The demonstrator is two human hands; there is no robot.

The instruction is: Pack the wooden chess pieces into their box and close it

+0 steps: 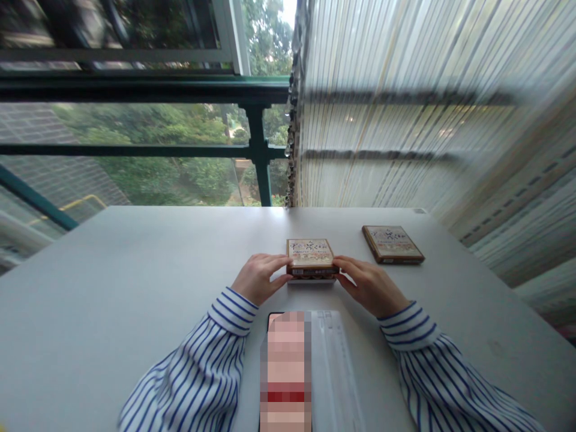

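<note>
Your left hand (258,277) rests on the grey table (112,288), left of the small printed box (310,257), with its fingers curled loosely so that the tips press against the box's left side. The striped sleeve (202,360) runs back from that hand toward you. The box itself sits on the table between your two hands, near the middle and a little toward the window rail (256,150), lid face up, with a pale layer showing under its front edge. Nearer to you than the box lies a phone (285,372), its screen blurred, and just right of it a pale flat sheet or case (335,366). Your right hand (369,285) is right of the box, fingers half closed, the tips touching the box's right side, so both hands clasp it from the sides. Further right of the box, well apart from it, a second flat box (392,243) of the same print lies untouched
</note>
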